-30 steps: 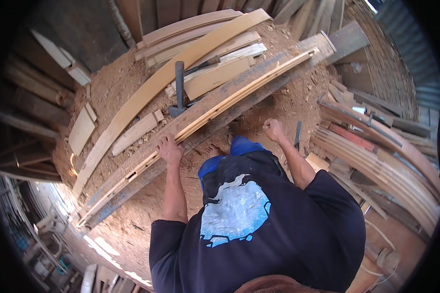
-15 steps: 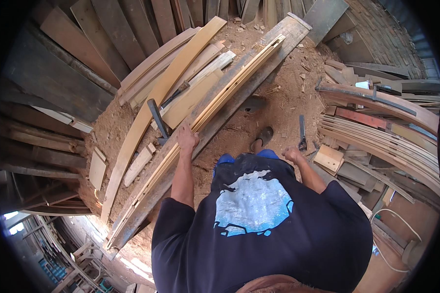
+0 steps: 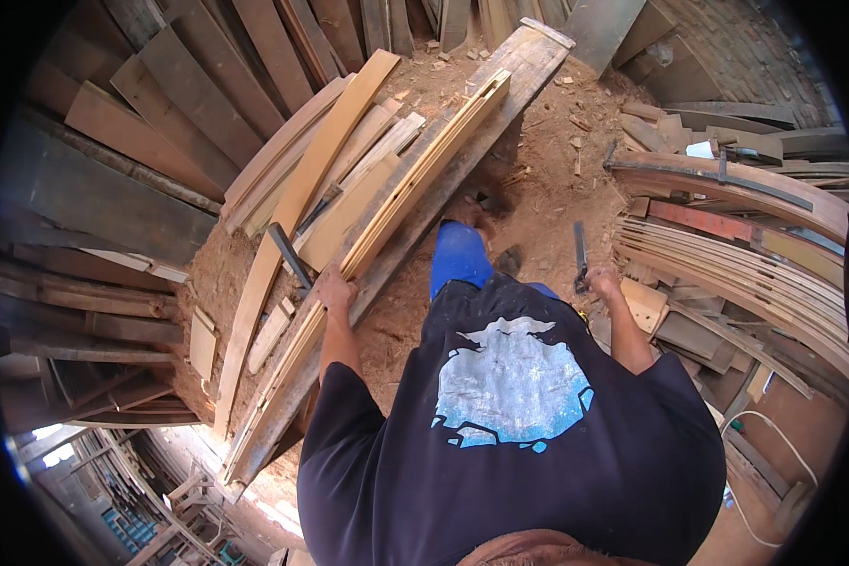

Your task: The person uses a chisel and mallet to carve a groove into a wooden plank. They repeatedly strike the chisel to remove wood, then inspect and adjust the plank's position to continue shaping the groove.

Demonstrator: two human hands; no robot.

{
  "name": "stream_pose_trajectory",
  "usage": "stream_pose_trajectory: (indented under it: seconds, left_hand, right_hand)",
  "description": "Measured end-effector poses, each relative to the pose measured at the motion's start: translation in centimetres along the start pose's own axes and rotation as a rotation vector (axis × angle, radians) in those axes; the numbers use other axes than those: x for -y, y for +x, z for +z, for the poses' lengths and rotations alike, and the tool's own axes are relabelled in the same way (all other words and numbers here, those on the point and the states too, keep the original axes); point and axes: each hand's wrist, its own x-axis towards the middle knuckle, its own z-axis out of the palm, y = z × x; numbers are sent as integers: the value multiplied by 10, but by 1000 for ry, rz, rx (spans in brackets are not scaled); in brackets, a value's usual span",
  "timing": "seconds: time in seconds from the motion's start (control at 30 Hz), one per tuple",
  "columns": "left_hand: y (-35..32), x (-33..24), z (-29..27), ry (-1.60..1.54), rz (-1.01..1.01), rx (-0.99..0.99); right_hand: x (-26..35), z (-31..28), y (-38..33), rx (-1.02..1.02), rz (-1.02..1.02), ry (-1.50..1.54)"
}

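Note:
My left hand [image 3: 336, 288] is closed over the edge of a long, narrow grooved wooden piece [image 3: 420, 193], which lies along a thick plank bench [image 3: 486, 141]. Right beside its fingers a dark metal bar [image 3: 290, 255] slants up from the bench. At my right side my right hand [image 3: 605, 283] is curled at the lower end of a second dark metal bar tool [image 3: 580, 250]. The fingers cover that end, so how firmly they grip it cannot be told.
A curved board [image 3: 297, 193] and other planks lie left of the bench. Tall boards [image 3: 189, 90] lean behind. On the right are a stack of thin curved strips [image 3: 726, 269] and a pale wood block [image 3: 643, 307]. Wood dust and chips cover the ground [image 3: 557, 179].
My right hand has moved outward and up to the dark bar tool. My body has turned slightly and my blue-clad leg has come forward. My left hand stays on the grooved piece.

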Motion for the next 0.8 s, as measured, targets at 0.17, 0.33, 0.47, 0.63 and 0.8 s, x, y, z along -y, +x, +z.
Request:
stream_pose_trajectory:
  seconds: [0.17,0.33,0.47,0.63,0.8]
  left_hand:
    - [1,2,5,3,-21,-1]
    - [1,-5,3,3,-27,18]
    - [0,-15,-10,39,-74,57]
    - [6,-12,-11,38,-105,91]
    - [9,-3,7,17,-99,15]
  right_hand:
    - [-39,21,-10,71,93,15]
    - [-40,20,-6,121,31,19]
    - [-17,7,-3,60,51,184]
    - [-5,-10,3,-34,71,240]
    - [-22,-11,4,12,92,186]
